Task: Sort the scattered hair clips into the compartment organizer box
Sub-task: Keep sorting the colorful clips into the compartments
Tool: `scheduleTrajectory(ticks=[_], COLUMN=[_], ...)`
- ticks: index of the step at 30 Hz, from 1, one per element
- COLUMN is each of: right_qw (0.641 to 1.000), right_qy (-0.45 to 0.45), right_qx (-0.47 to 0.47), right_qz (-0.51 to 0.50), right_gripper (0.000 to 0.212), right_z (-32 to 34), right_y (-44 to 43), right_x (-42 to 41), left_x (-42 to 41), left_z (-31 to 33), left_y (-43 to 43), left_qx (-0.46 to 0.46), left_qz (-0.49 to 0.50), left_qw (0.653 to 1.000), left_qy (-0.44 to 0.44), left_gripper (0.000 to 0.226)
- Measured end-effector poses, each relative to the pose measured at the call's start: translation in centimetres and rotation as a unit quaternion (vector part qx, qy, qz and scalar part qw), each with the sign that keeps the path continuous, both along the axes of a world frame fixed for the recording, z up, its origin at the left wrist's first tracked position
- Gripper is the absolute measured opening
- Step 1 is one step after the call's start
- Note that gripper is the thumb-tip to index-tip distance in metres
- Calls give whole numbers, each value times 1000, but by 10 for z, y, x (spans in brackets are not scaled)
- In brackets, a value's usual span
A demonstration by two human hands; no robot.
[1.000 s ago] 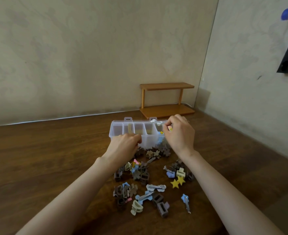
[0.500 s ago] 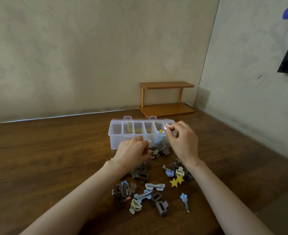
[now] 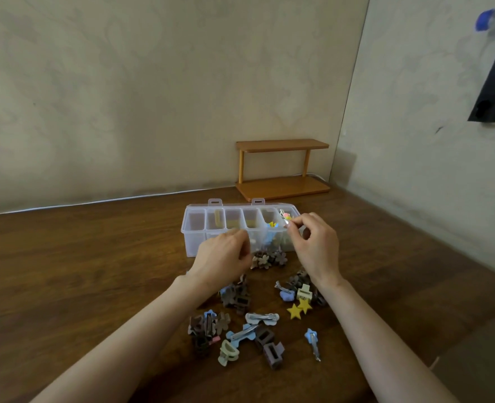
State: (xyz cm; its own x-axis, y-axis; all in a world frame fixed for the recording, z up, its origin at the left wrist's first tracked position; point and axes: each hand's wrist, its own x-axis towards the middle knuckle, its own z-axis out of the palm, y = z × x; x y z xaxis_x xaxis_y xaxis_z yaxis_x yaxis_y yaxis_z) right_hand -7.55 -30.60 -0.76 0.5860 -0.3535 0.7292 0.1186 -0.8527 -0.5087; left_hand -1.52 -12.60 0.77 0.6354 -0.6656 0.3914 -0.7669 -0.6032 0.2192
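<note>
**A:** What fills the frame, biggest thing first?

**B:** A dark wooden table [image 3: 65,271] takes the whole lower half. A small wooden shelf [image 3: 282,170] stands at its far edge, right of centre, in the corner of two pale walls.

**A:** And the organizer?

**B:** The clear compartment organizer box [image 3: 193,242] sits at the centre of the frame, open, its row of compartments facing me. Some hold bits of colour near the right end.

**A:** Where are your hands?

**B:** Both reach up from the bottom edge. My left hand [image 3: 220,261] hangs just before the box front, fingers curled loosely; I cannot tell whether it holds anything. My right hand [image 3: 316,248] is at the box's right end, thumb and forefinger pinched on a small silvery clip [image 3: 284,216] over the rightmost compartments.

**A:** And the rest?

**B:** The scattered hair clips [image 3: 240,330] lie between my forearms, low centre: brown claws, brown flower clips [image 3: 266,258] against the box, two yellow stars [image 3: 298,308], a blue star clip [image 3: 311,338] alone at the right.
</note>
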Motion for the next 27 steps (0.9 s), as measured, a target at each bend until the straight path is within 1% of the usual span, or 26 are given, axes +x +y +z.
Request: scheduleTrajectory(ticks=[8, 10, 12, 16, 18, 20, 23, 27], right_qw=[1000, 1000, 1000, 999, 999, 999, 999, 999], right_qy=[-11, -9, -10, -14, -17, -20, -19, -20], right_qx=[9, 10, 17, 25, 31, 34, 31, 25], right_qz=[12, 13, 16, 26, 27, 26, 25, 27], right_gripper=[10, 9, 9, 10, 12, 13, 10, 11], right_z=[-2, -3, -3, -4, -3, -2, -3, -4], right_y=[-2, -3, -3, -6, -7, -8, -10, -9], right_x=[2, 2, 3, 2, 1, 2, 3, 3], left_x=[20, 30, 40, 56, 59, 56, 42, 13], left_z=[22, 30, 36, 40, 39, 39, 37, 28], left_y=[-2, -12, -24, -42, -44, -41, -32, -24], left_qx=[-130, -147, -131, -62, -58, -69, -74, -26], left_qz=[14, 22, 38, 53, 58, 58, 12, -70], left_qw=[991, 988, 990, 997, 996, 996, 997, 997], left_qy=[-34, -35, -32, 2, 14, -2, -3, 29], left_gripper=[6, 6, 8, 15, 19, 20, 16, 15])
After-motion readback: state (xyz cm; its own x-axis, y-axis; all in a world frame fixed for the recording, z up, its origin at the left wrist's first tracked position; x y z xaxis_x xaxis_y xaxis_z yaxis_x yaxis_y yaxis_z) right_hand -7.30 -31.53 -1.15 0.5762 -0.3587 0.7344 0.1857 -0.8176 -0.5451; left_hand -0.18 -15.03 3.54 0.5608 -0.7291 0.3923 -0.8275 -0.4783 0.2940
